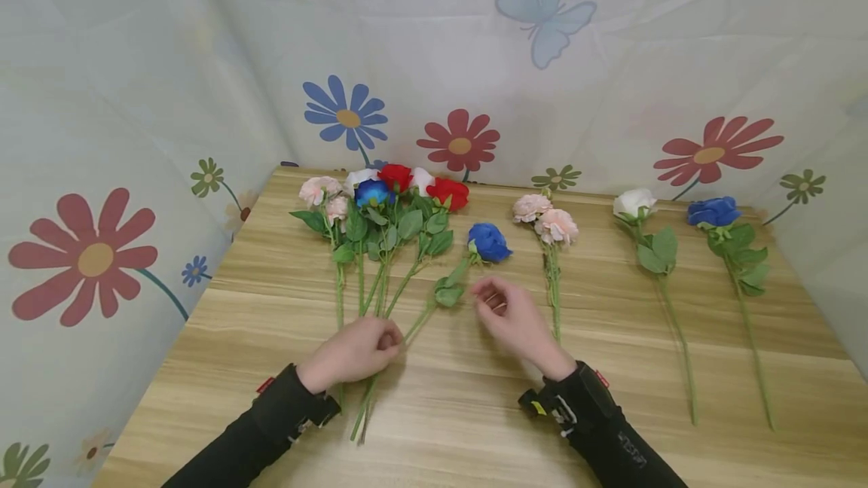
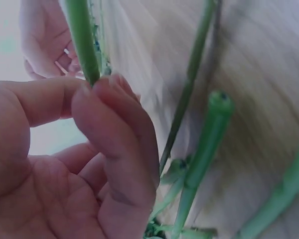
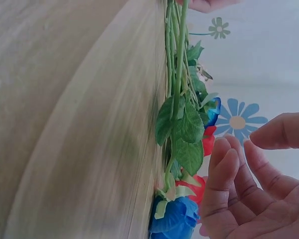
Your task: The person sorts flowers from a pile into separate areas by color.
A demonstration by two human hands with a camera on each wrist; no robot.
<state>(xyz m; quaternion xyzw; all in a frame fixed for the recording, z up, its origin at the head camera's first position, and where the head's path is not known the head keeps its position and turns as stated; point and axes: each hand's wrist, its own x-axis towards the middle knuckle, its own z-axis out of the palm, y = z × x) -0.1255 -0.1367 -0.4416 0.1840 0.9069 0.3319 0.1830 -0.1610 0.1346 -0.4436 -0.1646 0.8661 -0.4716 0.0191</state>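
Note:
My left hand pinches the lower end of a green stem between thumb and fingertips. The stem belongs to a blue rose, whose bloom points to the upper right and shows at the bottom of the right wrist view. Behind the left hand lies a bunch of flowers with red roses, a darker blue rose, white blooms and pale pink flowers; their stems cross under the hand. My right hand hovers just below the blue bloom, fingers loosely bent, nothing between them.
Right of the right hand lies a stem with pink blooms. Farther right are a white rose and another blue rose, each on a long stem. The wooden table meets a flower-printed curtain behind.

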